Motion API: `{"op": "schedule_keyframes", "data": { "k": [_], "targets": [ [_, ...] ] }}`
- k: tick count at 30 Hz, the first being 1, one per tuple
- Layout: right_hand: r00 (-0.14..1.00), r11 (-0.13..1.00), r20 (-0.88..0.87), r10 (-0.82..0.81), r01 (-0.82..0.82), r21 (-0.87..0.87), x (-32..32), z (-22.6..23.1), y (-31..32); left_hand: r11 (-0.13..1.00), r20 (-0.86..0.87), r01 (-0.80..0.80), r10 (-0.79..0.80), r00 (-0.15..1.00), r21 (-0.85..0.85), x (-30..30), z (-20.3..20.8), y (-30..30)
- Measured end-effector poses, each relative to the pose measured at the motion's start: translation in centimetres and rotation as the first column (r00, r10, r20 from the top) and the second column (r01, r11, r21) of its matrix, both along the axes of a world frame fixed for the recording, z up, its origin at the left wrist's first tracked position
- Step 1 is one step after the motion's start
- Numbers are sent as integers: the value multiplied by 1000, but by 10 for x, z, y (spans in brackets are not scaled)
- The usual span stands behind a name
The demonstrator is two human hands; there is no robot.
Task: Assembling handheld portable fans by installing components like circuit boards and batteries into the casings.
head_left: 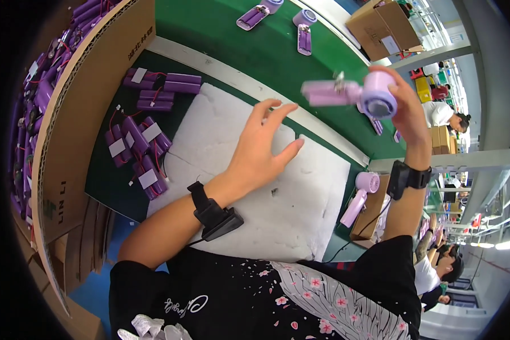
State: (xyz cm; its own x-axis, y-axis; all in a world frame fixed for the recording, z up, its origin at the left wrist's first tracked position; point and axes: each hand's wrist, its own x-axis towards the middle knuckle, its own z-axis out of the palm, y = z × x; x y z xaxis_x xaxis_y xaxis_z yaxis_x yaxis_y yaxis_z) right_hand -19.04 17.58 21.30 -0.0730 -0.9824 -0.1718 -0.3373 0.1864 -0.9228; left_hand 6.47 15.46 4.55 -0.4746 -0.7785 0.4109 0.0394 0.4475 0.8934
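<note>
My right hand (407,105) is raised at the right over the green belt, its fingers wrapped round the head of a light purple handheld fan (378,90). The fan's handle points left and is slightly blurred; small parts show near its joint with the head. Over the white foam pad (243,209) my left hand (258,150) is held with fingers apart, nothing in it. To its left lie several purple battery packs (147,139) with red wires, some bearing white labels. Another light purple fan (360,195) rests right of the pad.
A tall cardboard box (96,102) full of purple battery packs stands at the left. Fans with opened handles (304,39) lie on the green belt (209,34), beyond a pale rail (226,71). A small open carton (373,212) sits at the right. Other people work farther right.
</note>
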Motion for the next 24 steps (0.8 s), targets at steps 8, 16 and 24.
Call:
{"op": "schedule_keyframes", "data": {
  "k": [8,16,24],
  "targets": [
    [793,820,589,-158,-227,526,8,-102,47,891,100,447,-454,886,85,-2,8,15],
    [549,973,-832,78,-222,-55,85,-54,11,832,274,548,-548,790,85,-12,-18,18],
    [566,725,-724,395,-676,-132,186,-129,-120,843,239,538,-520,820,-9,-12,-25,16]
  ]
}}
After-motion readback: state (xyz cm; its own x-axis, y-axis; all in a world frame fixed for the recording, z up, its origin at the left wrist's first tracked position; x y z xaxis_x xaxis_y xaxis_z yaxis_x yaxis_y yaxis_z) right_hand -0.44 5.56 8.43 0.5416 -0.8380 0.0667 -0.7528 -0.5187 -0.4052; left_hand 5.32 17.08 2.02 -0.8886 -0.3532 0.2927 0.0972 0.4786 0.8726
